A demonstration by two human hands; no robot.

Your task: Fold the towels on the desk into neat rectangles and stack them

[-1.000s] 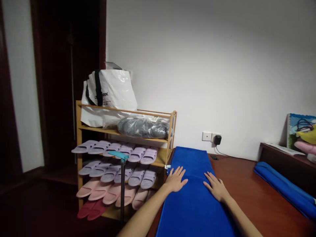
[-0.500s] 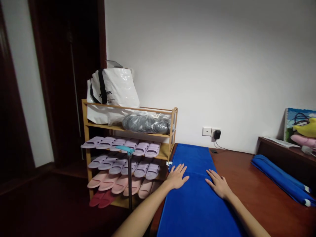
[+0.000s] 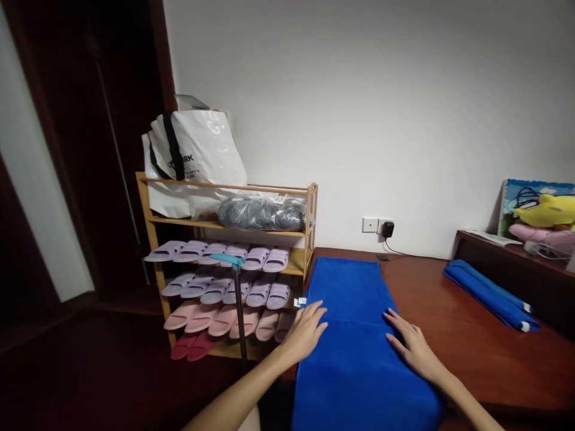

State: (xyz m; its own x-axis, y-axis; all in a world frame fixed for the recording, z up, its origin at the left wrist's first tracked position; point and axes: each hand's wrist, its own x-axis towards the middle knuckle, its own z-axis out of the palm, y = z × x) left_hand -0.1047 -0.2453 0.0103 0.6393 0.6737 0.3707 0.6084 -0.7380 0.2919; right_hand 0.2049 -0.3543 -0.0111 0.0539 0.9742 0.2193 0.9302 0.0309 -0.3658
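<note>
White bag (image 3: pixel 206 149) with black straps on the top shelf of a wooden shoe rack (image 3: pixel 296 263), next to a grey bundle (image 3: pixel 260 212) in clear plastic. Below, two rows of purple slippers (image 3: pixel 258 257), then pink slippers (image 3: pixel 222 321), then red slippers (image 3: pixel 191 347) at the bottom. In front of the rack, a dark pole (image 3: pixel 239 311) with a blue top. Next, the left hand (image 3: pixel 303 332), at the left edge of the long blue cloth (image 3: pixel 353 341), fingers loose and close together, thumb a bit apart, nothing pinched. Fingertips over the cloth, palm mostly out past the edge; pressing or just above, hard to tell. Right by that hand, a white tag (image 3: pixel 300 301). In the middle, the long blue cloth, lying flat on the brown table (image 3: pixel 471 341), with one thin line, maybe a crease or a seam, across it between the hands. On the wall behind, a black plug (image 3: pixel 387 229). Then the right hand (image 3: pixel 413 344), open, at the right edge of the cloth, thumb apart, nothing gripped. Seems to be smoothing. To do it well, lay both hands flat, press lightly and evenly, and slide slowly from the middle out. Go softly over the thin line, and try not to tug one side crooked or tuck the tag under. Farther right, a folded blue cloth (image 3: pixel 489 295) on the table and a yellow toy (image 3: pixel 545 212) on a low shelf (image 3: pixel 530 269).
</note>
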